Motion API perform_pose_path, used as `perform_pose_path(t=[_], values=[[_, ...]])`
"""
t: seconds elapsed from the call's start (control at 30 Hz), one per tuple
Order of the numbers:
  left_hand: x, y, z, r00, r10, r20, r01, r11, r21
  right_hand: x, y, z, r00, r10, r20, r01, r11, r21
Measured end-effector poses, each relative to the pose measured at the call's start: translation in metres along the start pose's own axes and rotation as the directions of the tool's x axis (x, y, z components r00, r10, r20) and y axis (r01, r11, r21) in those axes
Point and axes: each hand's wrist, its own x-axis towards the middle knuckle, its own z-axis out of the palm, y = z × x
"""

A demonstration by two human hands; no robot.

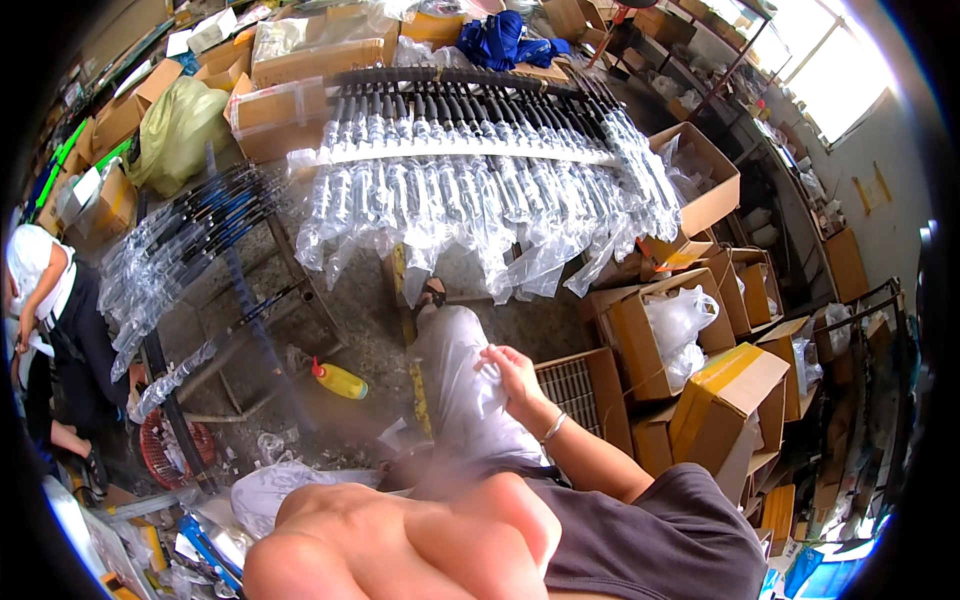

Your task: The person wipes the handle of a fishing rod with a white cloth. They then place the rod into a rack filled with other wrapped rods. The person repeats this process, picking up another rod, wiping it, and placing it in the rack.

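Observation:
A large blurred hand, apparently my left hand (400, 535), fills the bottom of the view. Its knuckles show, but its fingertips and anything they hold are hidden. My right hand (515, 378), with a bracelet at the wrist, is over my light grey trouser leg (455, 370). Its fingers are bent, thumb and fingertips close together; I cannot make out anything between them. Beyond my knee, a long row of black-handled rods (440, 110) in clear plastic sleeves (430, 205) leans over a white bar (460, 150). More sleeved rods (200, 225) lie at the left.
A yellow bottle with a red top (340, 380) lies on the floor beside a metal frame (235, 365). A red basket (178, 450) stands lower left, near another person (75, 330). Open cardboard boxes (640, 335) crowd the right; more boxes (280, 115) and a greenish sack (180, 130) lie behind.

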Motion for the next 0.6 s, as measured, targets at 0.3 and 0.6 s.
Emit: perform_pose_path(t=[0.3,0.6], values=[[-0.023,-0.011,-0.04,0.99,-0.042,-0.136,0.073,0.97,0.23,0.084,-0.111,-0.098,0.942,-0.202,-0.267,0.282,0.909,0.306],[-0.159,0.008,-0.123,0.495,-0.153,-0.855,0.631,0.74,0.233,0.208,-0.26,-0.243,0.949,-0.197,-0.244,0.304,0.77,0.561]])
